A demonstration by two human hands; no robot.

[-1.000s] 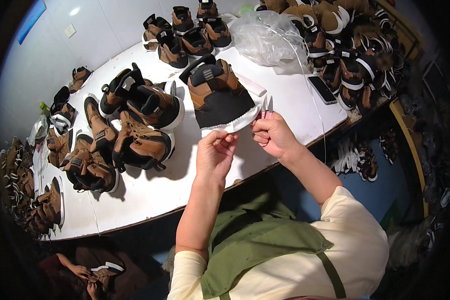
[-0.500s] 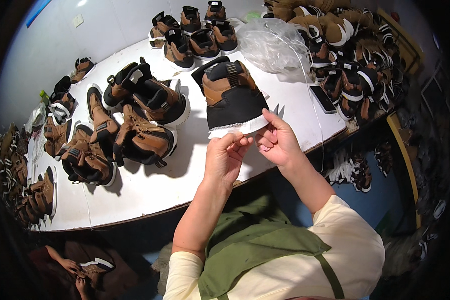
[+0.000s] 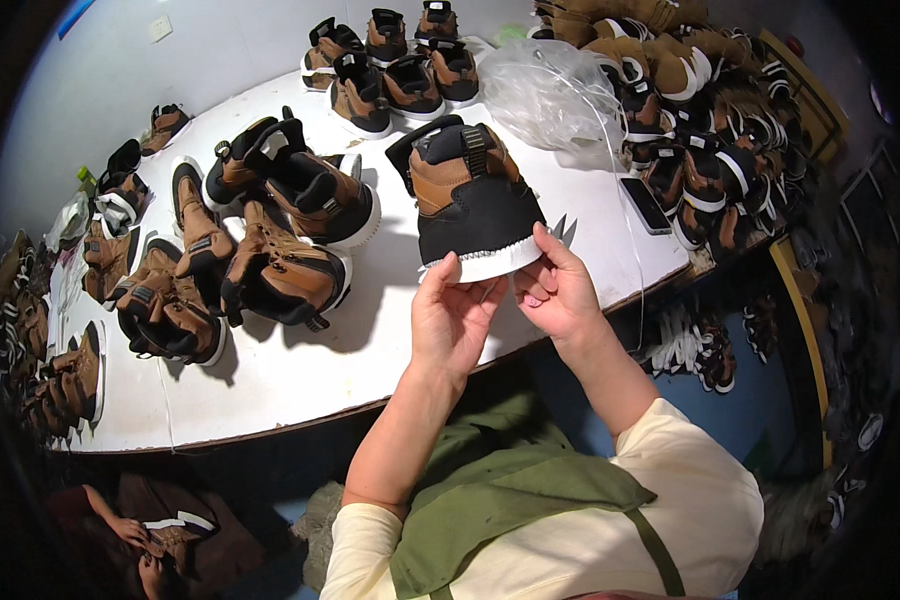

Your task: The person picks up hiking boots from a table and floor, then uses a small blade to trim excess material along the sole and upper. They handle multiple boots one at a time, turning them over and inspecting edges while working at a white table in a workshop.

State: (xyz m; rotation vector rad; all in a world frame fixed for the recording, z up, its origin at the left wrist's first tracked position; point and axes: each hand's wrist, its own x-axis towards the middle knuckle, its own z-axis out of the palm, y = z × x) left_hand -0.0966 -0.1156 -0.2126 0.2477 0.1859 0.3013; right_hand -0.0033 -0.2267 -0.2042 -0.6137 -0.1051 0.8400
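Note:
A brown-and-black shoe upper with a white strip along its lower edge is held up in front of me, over the white table. My left hand pinches the left end of the white strip, thumb on top. At the strip's right end, my right hand grips with thumb and bent fingers. Pointed metal blades, like those of small scissors, show just beyond my right thumb. I cannot tell whether my right hand holds them or they lie on the table. Something small and pink sits on a right finger.
Several brown-and-black shoes stand on the white table to the left, with others at the back. A clear plastic bag, a phone and heaped shoe parts are right. Another person's hands hold a shoe at lower left.
My hands have shifted slightly along the white strip, the left thumb now higher at its left end. The strip shows as a smoother, wider band, and the shoe upper has tilted a little.

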